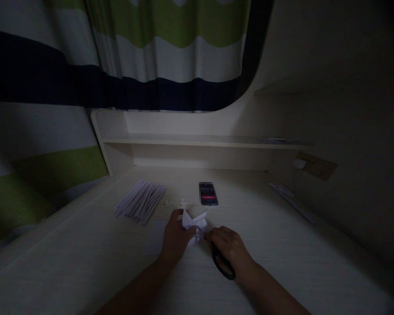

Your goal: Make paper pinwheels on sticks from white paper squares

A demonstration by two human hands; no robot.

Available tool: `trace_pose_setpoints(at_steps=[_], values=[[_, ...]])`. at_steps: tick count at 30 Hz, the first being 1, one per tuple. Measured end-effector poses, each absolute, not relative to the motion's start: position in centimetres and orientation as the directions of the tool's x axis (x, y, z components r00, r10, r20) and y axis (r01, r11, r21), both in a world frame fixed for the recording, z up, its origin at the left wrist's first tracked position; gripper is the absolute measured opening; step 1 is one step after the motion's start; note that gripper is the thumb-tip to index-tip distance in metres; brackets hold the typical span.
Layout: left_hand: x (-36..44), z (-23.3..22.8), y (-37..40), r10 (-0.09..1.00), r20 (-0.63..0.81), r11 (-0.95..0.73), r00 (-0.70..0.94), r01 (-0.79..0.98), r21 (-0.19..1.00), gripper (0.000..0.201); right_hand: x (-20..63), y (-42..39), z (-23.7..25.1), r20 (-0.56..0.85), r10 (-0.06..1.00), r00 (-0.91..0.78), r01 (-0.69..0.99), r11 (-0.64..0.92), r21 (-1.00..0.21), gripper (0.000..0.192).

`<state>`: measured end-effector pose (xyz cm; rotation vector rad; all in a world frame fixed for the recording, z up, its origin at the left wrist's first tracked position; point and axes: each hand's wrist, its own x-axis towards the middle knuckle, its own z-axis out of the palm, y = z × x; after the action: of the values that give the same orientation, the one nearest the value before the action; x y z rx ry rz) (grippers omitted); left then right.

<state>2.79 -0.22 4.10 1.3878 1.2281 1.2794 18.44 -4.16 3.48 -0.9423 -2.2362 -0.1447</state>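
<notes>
My left hand (174,237) pinches a small crumpled piece of white paper (194,221) just above the desk. My right hand (230,250) grips black-handled scissors (222,264), whose blades point toward the paper and meet it between my two hands. A flat white sheet (155,237) lies on the desk under my left hand. The light is dim and the blade tips are hard to make out.
A pile of folded white paper strips (141,201) lies at the left back of the pale wooden desk (85,262). A phone (208,194) rests behind my hands, small scraps (175,203) beside it. A shelf (200,140), a striped curtain (144,52) and a wall socket (315,165) stand behind.
</notes>
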Motion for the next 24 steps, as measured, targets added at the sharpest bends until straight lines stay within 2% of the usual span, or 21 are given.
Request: trace_pose_setpoints(at_steps=[4, 7, 13, 16, 19, 21, 24], values=[[2.8, 4.3, -0.3, 0.989, 0.14, -0.132, -0.051, 0.138, 0.982, 0.04, 18.2, -3.9, 2.7, 0.705, 0.593, -0.389, 0.613, 0.738, -0.282, 0.016], [2.9, 4.4, -0.4, 0.986, 0.148, -0.135, -0.08, 0.147, 0.98, 0.039, 17.6, -4.1, 2.7, 0.723, 0.64, -0.258, 0.579, 0.702, -0.414, 0.015], [3.2, 4.6, -0.9, 0.977, 0.153, -0.137, -0.145, 0.114, 0.984, 0.041, 16.0, -5.0, 3.6, 0.598, 0.801, 0.015, 0.425, 0.536, -0.729, 0.017], [3.3, 4.7, -1.2, 0.969, 0.185, -0.167, -0.163, 0.117, 0.979, 0.039, 15.5, -5.0, 3.4, 0.537, 0.838, 0.101, 0.378, 0.466, -0.8, 0.02], [3.2, 4.6, -1.3, 0.967, 0.205, -0.187, -0.152, 0.127, 0.974, 0.037, 15.8, -4.7, 2.8, 0.593, 0.805, 0.03, 0.432, 0.524, -0.734, 0.018], [3.1, 4.4, -1.3, 0.967, 0.217, -0.198, -0.135, 0.139, 0.97, 0.037, 16.3, -4.4, 2.3, 0.699, 0.708, -0.098, 0.507, 0.64, -0.577, 0.014], [3.0, 4.2, -1.1, 0.963, 0.236, -0.209, -0.129, 0.195, 0.958, 0.039, 17.4, -3.7, 2.0, 0.8, 0.5, -0.33, 0.551, 0.791, -0.267, 0.018]])
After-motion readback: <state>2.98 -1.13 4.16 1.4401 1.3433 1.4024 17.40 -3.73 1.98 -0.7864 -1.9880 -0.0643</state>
